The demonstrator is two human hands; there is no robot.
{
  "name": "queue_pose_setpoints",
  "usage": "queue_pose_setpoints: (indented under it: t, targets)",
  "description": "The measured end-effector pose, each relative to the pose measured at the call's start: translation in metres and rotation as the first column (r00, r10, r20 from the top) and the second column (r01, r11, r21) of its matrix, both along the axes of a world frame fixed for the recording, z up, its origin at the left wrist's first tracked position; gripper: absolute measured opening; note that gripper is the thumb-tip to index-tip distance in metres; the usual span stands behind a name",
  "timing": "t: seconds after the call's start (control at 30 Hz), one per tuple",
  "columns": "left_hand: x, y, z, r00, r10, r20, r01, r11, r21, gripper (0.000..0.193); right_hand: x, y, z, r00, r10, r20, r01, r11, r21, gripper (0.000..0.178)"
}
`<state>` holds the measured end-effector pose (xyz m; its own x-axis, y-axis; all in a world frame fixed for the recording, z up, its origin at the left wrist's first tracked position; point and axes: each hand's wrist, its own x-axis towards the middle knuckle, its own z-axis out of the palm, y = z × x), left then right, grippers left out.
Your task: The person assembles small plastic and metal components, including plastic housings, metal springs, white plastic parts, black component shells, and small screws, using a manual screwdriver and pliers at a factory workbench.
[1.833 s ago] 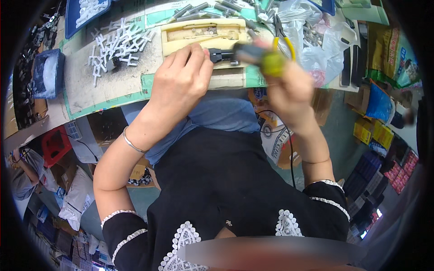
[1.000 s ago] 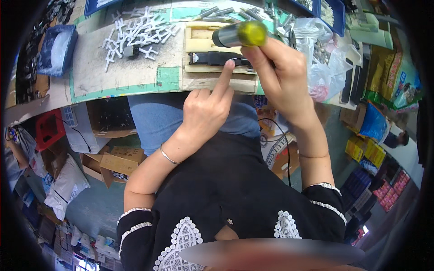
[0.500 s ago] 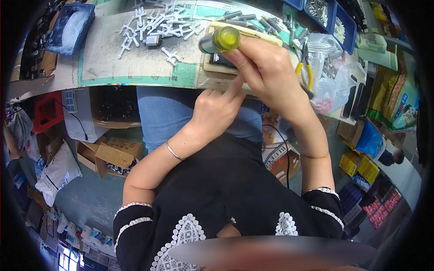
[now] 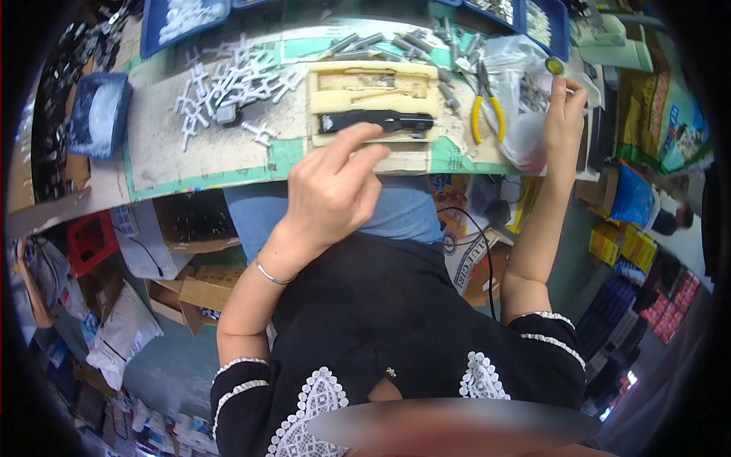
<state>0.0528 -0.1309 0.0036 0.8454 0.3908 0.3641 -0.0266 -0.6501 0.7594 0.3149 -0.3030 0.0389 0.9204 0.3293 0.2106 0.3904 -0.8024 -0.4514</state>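
Note:
In the cream holder [image 4: 373, 74] lies a long black device with a shiny bar [image 4: 358, 122], looking like a hair clipper body. My left hand [image 4: 331, 186] hovers at its near edge. The index finger and thumb are apart, the other fingers curl loosely, and nothing shows between them; whether a fingertip touches the device I cannot tell. To the right, over the plastic bag, my right hand [image 4: 565, 122] is closed around what looks like a screwdriver [image 4: 554, 66]. Only its round yellow-green handle end shows above the fingers; the shaft is hidden.
Yellow-handled pliers [image 4: 487, 118] lie right of the holder, beside a clear plastic bag [image 4: 514, 68]. Grey cylindrical parts [image 4: 358, 44] lie behind it. Left are piled light-grey forked parts [image 4: 228, 84] and a blue tray [image 4: 103, 114]. Blue bins [image 4: 183, 23] line the back.
My right hand has carried the screwdriver from above the holder far to the right. The left hand has moved up to the device's near edge. The holder and black device are now uncovered.

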Motion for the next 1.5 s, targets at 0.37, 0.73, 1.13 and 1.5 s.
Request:
queue_pose_setpoints:
  t: [0.37,0.73,1.13,1.5]
  targets:
    - [0.029,0.016,0.003,0.999,0.033,-0.021,-0.035,0.997,-0.070,0.032,-0.046,-0.001,-0.008,0.928,0.374,0.011,-0.357,0.893,-0.274,0.024]
    - [0.017,0.017,0.018,0.993,-0.120,0.016,0.061,0.383,-0.922,0.033,-0.042,0.002,0.013,0.834,0.529,-0.160,-0.541,0.840,-0.041,0.021]
    - [0.019,0.003,0.025,0.977,0.209,0.033,-0.196,0.954,-0.227,0.025,-0.113,0.033,0.007,0.329,0.784,-0.527,-0.551,0.612,0.567,0.029]
    - [-0.012,0.017,0.023,0.998,-0.028,0.059,0.046,0.942,-0.333,0.020,-0.128,0.038,0.001,0.439,0.889,-0.128,-0.874,0.456,0.167,0.023]
